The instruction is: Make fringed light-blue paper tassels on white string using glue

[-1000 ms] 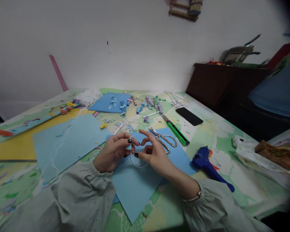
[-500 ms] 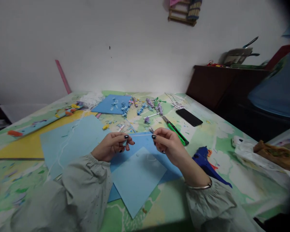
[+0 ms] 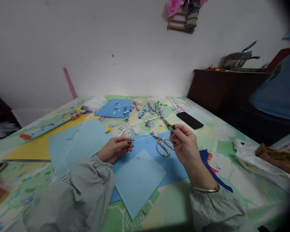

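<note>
A thin white string (image 3: 147,136) stretches between my two hands above the blue sheets. My left hand (image 3: 116,148) pinches one end, its fingers closed. Higher and to the right, my right hand (image 3: 183,141) pinches the other end between thumb and fingertips. Below the string lies a pair of gold-handled scissors (image 3: 162,149) on a darker blue foam sheet (image 3: 174,172). On top of that sheet rests a light blue square (image 3: 140,183), one corner toward me. Whether a small piece sits inside my left fingers is hidden.
Behind my hands lie several small rolled foam pieces (image 3: 143,112), a white pen (image 3: 122,132) and a utility knife (image 3: 167,123) partly hidden. A black phone (image 3: 189,120) is at right, near wrapped food (image 3: 277,158). White yarn (image 3: 95,104) is heaped at back left.
My right hand has moved right and up, lengthening the taut string between my hands. The scissors now show fully; the utility knife is mostly covered by my right hand.
</note>
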Demonstrator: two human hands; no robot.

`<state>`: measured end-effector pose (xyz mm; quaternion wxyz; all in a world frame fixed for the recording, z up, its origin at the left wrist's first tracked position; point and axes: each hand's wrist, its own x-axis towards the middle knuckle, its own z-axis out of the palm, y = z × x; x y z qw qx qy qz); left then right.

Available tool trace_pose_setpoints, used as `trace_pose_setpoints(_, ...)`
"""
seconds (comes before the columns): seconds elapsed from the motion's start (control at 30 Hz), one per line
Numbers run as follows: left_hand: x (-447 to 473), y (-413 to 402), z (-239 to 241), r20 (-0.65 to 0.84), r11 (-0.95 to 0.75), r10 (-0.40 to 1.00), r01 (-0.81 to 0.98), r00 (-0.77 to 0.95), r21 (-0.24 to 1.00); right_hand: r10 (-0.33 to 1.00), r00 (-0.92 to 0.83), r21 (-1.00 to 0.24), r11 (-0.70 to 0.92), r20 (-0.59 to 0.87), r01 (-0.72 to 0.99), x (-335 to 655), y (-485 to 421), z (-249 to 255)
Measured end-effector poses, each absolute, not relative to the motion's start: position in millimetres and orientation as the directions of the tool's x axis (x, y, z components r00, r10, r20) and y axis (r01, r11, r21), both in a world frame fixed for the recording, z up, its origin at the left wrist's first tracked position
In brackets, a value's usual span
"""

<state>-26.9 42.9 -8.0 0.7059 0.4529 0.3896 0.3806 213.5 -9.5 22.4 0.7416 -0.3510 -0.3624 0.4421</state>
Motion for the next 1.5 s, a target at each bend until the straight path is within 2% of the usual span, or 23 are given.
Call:
trace_pose_setpoints(0.13,-24,41,-7,-0.203,0.294,0.898,-0.190,0.391,0.937,0.885,0.409,-0.869,0.371,0.223,-0.329,216,-6,18)
trace_pose_setpoints(0.23,-19,36,-6,-0.192,0.278,0.902,-0.180,0.387,0.944,0.899,0.368,-0.904,0.342,0.236,-0.256,209,-5,15)
trace_pose_setpoints(0.3,-15,31,-5,-0.178,0.260,0.901,-0.166,0.395,0.951,0.935,0.245,-0.940,0.300,0.256,-0.164,200,-7,11)
trace_pose_setpoints(0.37,-10,26,-3,-0.157,0.237,0.897,-0.149,0.413,0.960,0.962,0.062,-0.964,0.264,0.264,0.009,189,-9,6)
trace_pose_setpoints(0.47,-5,21,-2,-0.115,0.186,0.893,-0.124,0.435,0.975,0.956,-0.082,-0.939,0.292,0.281,0.183,176,-11,-3)
trace_pose_setpoints(0.63,-1,17,-4,-0.048,0.096,0.899,-0.089,0.435,0.991,0.945,-0.126,-0.928,0.323,0.303,0.186,169,-12,-12)
trace_pose_setpoints(0.87,-1,14,2,0.006,0.026,0.907,-0.071,0.421,0.997,0.946,-0.094,-0.934,0.322,0.310,0.155,169,-13,-9)
trace_pose_setpoints(1.13,-2,13,4,0.039,-0.011,0.931,-0.080,0.363,0.997,0.923,-0.020,-0.902,0.379,0.383,0.206,170,-13,-12)
trace_pose_setpoints(1.5,-1,10,4,0.125,-0.138,0.954,0.029,0.272,0.990,0.916,-0.073,-0.875,0.399,0.395,0.272,165,-17,-10)
